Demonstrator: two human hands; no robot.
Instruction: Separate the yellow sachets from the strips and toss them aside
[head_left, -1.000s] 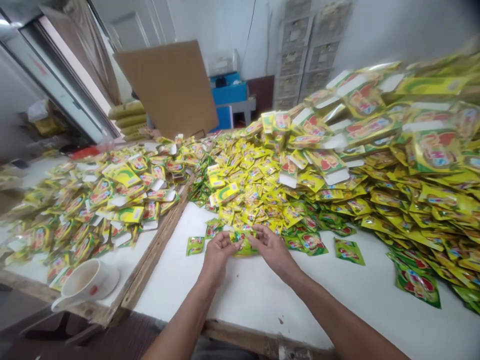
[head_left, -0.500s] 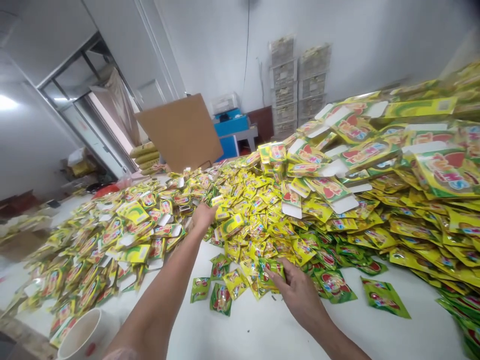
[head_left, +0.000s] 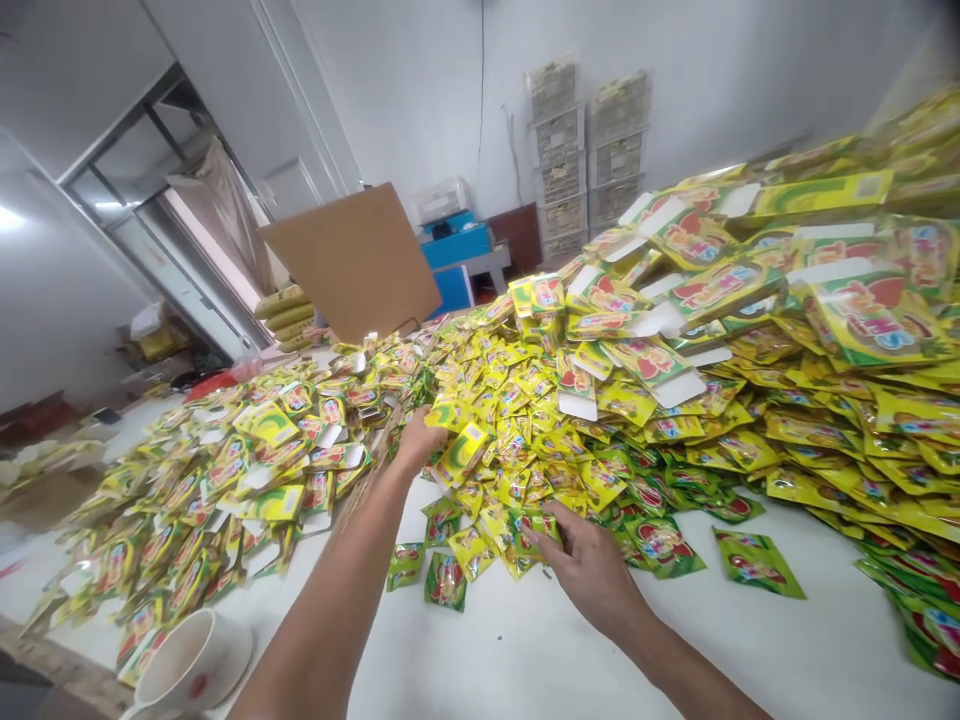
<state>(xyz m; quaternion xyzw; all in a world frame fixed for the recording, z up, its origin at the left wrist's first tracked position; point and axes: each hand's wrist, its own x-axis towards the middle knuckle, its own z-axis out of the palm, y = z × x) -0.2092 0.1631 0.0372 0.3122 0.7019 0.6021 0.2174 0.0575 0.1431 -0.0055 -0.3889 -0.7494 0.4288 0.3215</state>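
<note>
My left hand [head_left: 421,440] reaches forward to the edge of the sachet heap, fingers closed on a small yellow box [head_left: 451,411]; its fingertips are partly hidden. Just below that box lies another yellow carton [head_left: 463,455], tilted on the sachets. Nearer to me, my right hand [head_left: 589,562] pinches a green sachet [head_left: 528,528] between thumb and fingers at the heap's front edge. Yellow and green sachets [head_left: 517,450] spread between and beyond both hands. A few loose green sachets [head_left: 445,582] lie on the white table [head_left: 480,660] between my forearms.
Many small cartons [head_left: 225,460] are piled at left. To the right rises a tall stack of flat boxes [head_left: 862,320] and sachets. A white mug [head_left: 191,660] stands at front left. Behind are a cardboard sheet [head_left: 356,265] and stacked plastic crates [head_left: 559,160].
My left hand has shifted slightly right, with the yellow box at its fingertips. My right hand stays at the green sachet. The whole view has drifted a little.
</note>
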